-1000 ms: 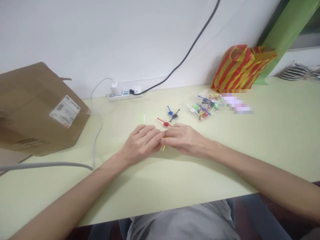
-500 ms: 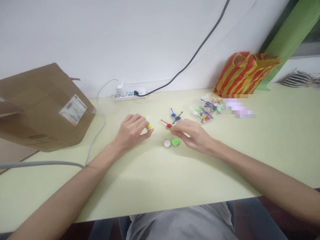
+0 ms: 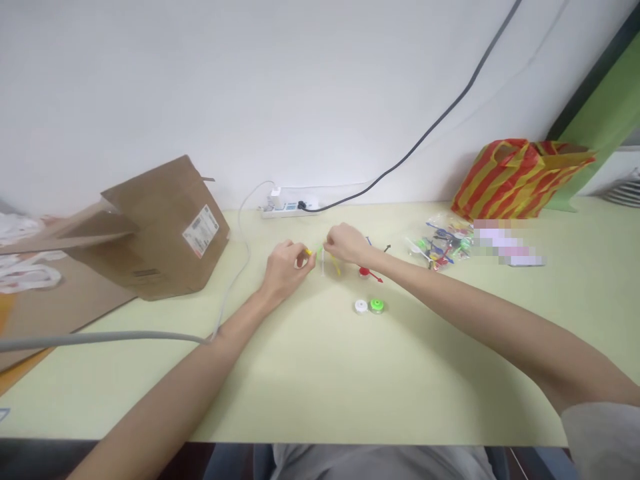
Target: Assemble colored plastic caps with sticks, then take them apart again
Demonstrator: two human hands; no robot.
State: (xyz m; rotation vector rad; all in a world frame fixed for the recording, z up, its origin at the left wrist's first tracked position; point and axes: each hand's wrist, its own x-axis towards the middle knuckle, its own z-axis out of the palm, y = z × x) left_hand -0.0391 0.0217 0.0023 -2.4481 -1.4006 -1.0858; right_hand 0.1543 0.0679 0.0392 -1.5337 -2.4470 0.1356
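Observation:
My left hand [image 3: 286, 267] is curled on the pale green table [image 3: 310, 373], its fingertips pinched on a small yellow piece [image 3: 309, 252]. Just to its right, my right hand [image 3: 344, 243] is closed over thin plastic sticks, a white one [image 3: 323, 264] and a yellow one [image 3: 336, 267] showing under it. A red disc with a stick [image 3: 367, 273] lies right of that hand. A white disc [image 3: 361, 306] and a green disc [image 3: 377, 305] sit side by side nearer to me. A clear bag of coloured pieces [image 3: 440, 243] lies further right.
An open cardboard box [image 3: 155, 230] lies on its side at the left. A white power strip [image 3: 290, 205] sits against the wall, with a black cable running up. A grey cable [image 3: 100, 338] crosses the left edge. A red-and-yellow striped bag [image 3: 515, 177] stands at the back right.
My hands separated, uncovering the white and green discs. My right hand then reached left across the red piece toward the sticks beside my left hand. The view tilted up and left.

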